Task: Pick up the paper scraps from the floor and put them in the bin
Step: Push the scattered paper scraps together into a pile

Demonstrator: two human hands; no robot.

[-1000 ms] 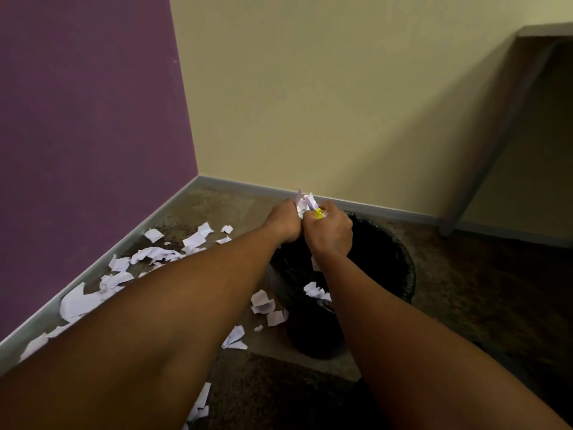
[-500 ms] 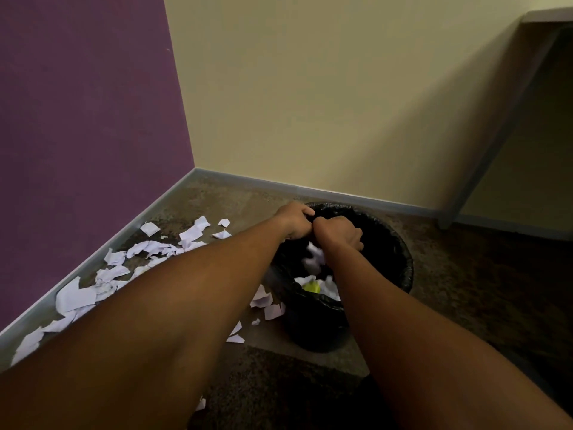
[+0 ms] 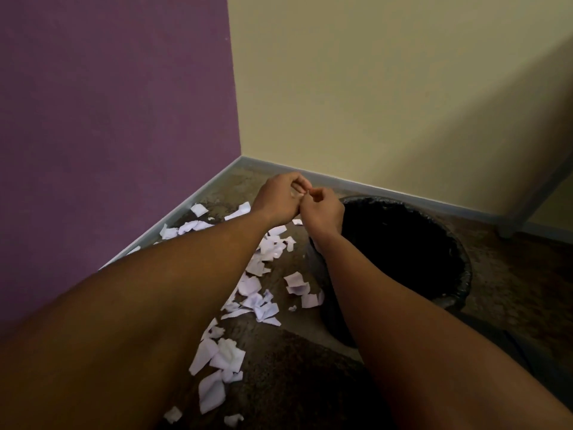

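Left hand (image 3: 279,197) and right hand (image 3: 322,209) are meeting fingertip to fingertip, fingers curled; whether either is gripping anything cannot be determined. Both are hovering beside the bin (image 3: 459,274) rim. White paper scraps (image 3: 257,302) are lying scattered on the floor (image 3: 511,274) left of the bin.

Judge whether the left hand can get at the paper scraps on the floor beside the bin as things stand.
Probably yes. The left hand is raised, fingers touching the right hand, with no paper visible in it. The paper scraps lie uncovered below, left of the bin.
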